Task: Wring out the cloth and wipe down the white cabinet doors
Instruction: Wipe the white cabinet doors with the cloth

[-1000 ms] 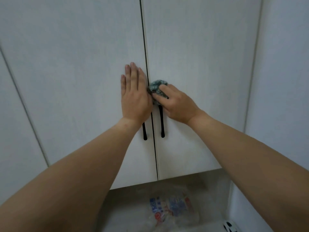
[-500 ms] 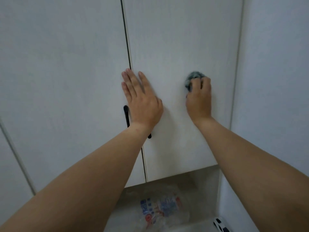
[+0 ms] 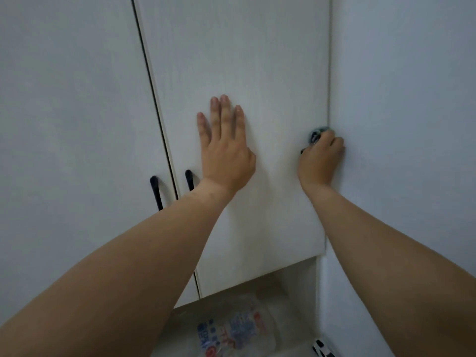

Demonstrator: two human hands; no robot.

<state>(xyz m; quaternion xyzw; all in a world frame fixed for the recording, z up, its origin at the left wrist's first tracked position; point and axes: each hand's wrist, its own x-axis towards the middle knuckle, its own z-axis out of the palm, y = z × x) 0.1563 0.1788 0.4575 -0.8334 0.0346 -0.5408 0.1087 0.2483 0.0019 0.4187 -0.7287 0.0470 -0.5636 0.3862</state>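
Both hands are up against the right-hand cabinet door (image 3: 257, 73). The left hand (image 3: 224, 153) lies flat on the panel, palm to the surface, its fingers straight and slightly fanned, pointing upward, holding nothing. The right hand (image 3: 320, 161) is curled round a bunched cloth (image 3: 315, 134), dark with a bluish-green pattern, and presses it to the door at the far right edge, right where the panel meets the white side wall (image 3: 412, 124). Only a small wad of the cloth shows above the knuckles; the rest is hidden under the fingers.

The left-hand cabinet door (image 3: 72, 99) sits beside it, the two separated by a thin dark seam. Each door carries a slim black handle near that seam: the left handle (image 3: 155, 193) is in full view, while the right handle (image 3: 189, 180) is partly covered by the left forearm.

Below the doors an open recess holds a crumpled clear plastic bag (image 3: 231, 331) with blue and red print, too blurred to read. A small black-and-white item (image 3: 320, 347) sits at the bottom edge, near the right forearm; what it is cannot be told.
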